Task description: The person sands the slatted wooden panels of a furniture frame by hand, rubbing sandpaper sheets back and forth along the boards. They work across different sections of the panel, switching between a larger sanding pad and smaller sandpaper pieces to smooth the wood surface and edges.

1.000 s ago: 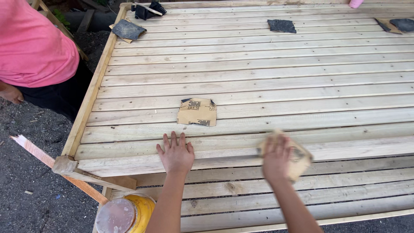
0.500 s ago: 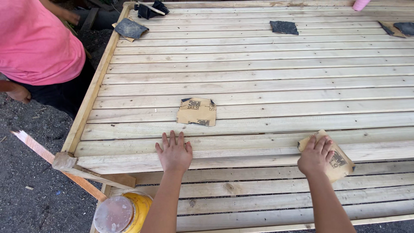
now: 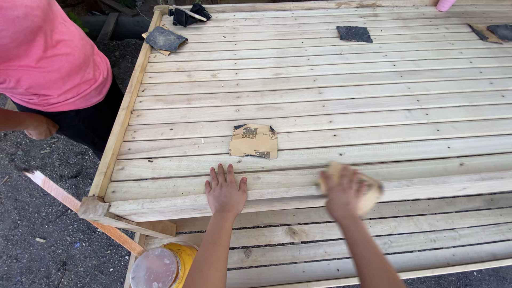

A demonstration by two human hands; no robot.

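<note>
My left hand [image 3: 226, 191] lies flat, fingers spread, on a plank of the pale wooden slatted panel [image 3: 330, 90]. My right hand [image 3: 341, 192] presses a tan sheet of sandpaper [image 3: 369, 193] onto a plank to the right of it; the hand and sheet are blurred by motion. Another folded tan sandpaper sheet [image 3: 254, 141] lies loose on the planks just beyond my left hand.
A person in a pink shirt [image 3: 48, 58] stands at the panel's left edge. Dark sandpaper pieces [image 3: 164, 38] [image 3: 354, 33] [image 3: 500, 31] lie near the far edge. A yellow tub with a lid [image 3: 160, 265] sits below the near corner, beside an orange strap [image 3: 58, 194].
My right hand slid the sandpaper right along the plank, then back left to where it is now. My left hand stayed planted. The view shifted slightly.
</note>
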